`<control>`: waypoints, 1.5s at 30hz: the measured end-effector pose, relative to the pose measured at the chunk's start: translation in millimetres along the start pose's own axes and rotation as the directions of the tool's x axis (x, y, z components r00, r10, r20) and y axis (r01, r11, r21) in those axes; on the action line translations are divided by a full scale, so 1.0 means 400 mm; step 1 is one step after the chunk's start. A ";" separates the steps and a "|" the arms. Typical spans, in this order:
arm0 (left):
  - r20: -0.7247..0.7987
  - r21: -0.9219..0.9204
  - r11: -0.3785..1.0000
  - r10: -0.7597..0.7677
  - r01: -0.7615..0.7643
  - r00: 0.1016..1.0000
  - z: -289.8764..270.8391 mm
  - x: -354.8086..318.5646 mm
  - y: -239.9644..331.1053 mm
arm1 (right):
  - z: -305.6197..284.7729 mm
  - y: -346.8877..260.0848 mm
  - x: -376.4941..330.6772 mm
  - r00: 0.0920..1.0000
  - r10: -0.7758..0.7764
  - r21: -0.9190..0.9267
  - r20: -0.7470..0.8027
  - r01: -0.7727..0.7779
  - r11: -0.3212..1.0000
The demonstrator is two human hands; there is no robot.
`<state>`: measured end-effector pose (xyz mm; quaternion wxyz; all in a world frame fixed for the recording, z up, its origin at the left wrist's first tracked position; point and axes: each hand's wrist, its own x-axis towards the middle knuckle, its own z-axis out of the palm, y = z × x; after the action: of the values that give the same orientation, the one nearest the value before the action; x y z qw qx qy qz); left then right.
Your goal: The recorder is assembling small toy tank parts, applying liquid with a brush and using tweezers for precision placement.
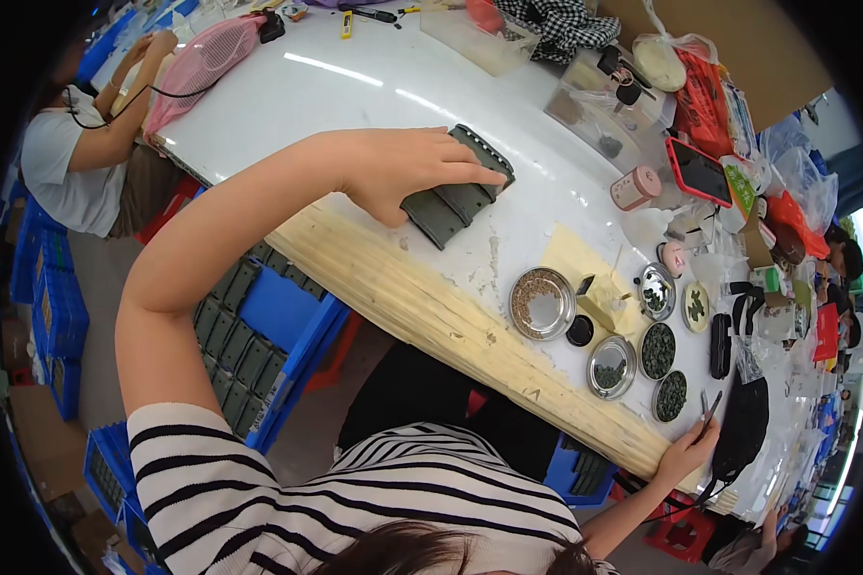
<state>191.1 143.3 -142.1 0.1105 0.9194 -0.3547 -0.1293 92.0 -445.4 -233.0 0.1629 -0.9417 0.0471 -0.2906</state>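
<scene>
My left hand [417, 171] reaches across the white table, its fingers wrapped over a pair of dark green rectangular plastic cases [441, 217] lying side by side. Its palm hides part of them. At the right, near the table's front edge, my right hand [686, 452] grips slim metal tweezers [711, 406] with the tips pointing away from me. Just beyond that hand stand round dishes of small dark green pieces [670, 397]. A metal dish [554, 314] between the two hands holds small brownish bits, and a small black round lid [580, 332] lies beside it.
A blue crate [302, 355] of dark green cases stands below the table edge at left. Toward the right are a red-framed phone [698, 172], a pink jar [636, 188], a black pouch [744, 431] and plastic bags. Another person [77, 163] sits at far left beside a pink racket [206, 72].
</scene>
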 end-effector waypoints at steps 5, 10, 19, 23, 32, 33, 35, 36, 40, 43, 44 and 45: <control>-0.092 0.673 0.734 0.207 -0.093 0.974 0.047 0.062 -0.071 | -0.002 -0.009 0.002 1.000 0.010 -0.003 0.009 -0.010 1.000; -0.307 0.818 0.559 0.231 0.132 0.923 0.071 0.113 -0.128 | 0.003 0.007 0.004 1.000 -0.018 -0.017 -0.016 0.018 1.000; -0.745 0.019 0.954 -0.187 0.300 0.641 0.098 -0.003 -0.014 | -0.003 -0.001 -0.003 0.999 0.032 0.035 -0.026 -0.031 0.999; -0.639 -0.192 0.946 -0.323 0.261 0.698 0.120 -0.061 0.017 | 0.002 -0.006 -0.002 0.998 0.051 0.047 -0.030 -0.050 0.998; -0.689 -0.154 0.962 -0.269 0.226 0.674 0.153 0.002 -0.011 | 0.001 0.024 -0.005 0.996 -0.008 0.041 -0.093 0.012 0.999; -0.764 -0.100 0.964 -0.232 0.246 0.602 0.146 -0.041 -0.008 | 0.003 0.024 -0.008 0.994 0.007 0.077 -0.112 0.002 0.997; -0.857 -0.139 0.937 -0.276 0.321 0.435 0.146 -0.167 -0.007 | -0.001 0.021 -0.014 0.990 0.049 0.185 -0.136 -0.023 0.982; -0.892 -0.224 0.911 -0.335 0.347 0.304 0.167 -0.241 -0.008 | 0.002 -0.028 -0.016 0.976 0.036 0.222 -0.216 0.014 0.975; -0.798 -0.581 0.678 -0.585 0.451 -0.149 0.357 -0.534 -0.003 | -0.012 -0.224 0.006 0.938 -0.031 0.394 -0.344 0.174 0.902; -0.666 -0.468 0.432 -0.746 0.771 0.015 0.540 -0.671 -0.015 | 0.008 -0.355 0.014 0.925 -0.141 0.461 -0.353 0.304 0.834; -0.637 -0.385 0.422 -0.765 0.821 0.094 0.626 -0.713 -0.037 | 0.021 -0.382 0.017 0.932 -0.172 0.521 -0.319 0.324 0.789; -0.569 -0.323 0.337 -0.816 0.884 0.104 0.658 -0.724 -0.016 | 0.044 -0.425 0.014 0.929 -0.210 0.557 -0.306 0.353 0.752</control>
<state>-95.4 315.8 -345.8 0.0847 0.9350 0.2961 0.1757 105.5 -281.4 -186.8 0.4015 -0.7973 -0.1729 -0.4161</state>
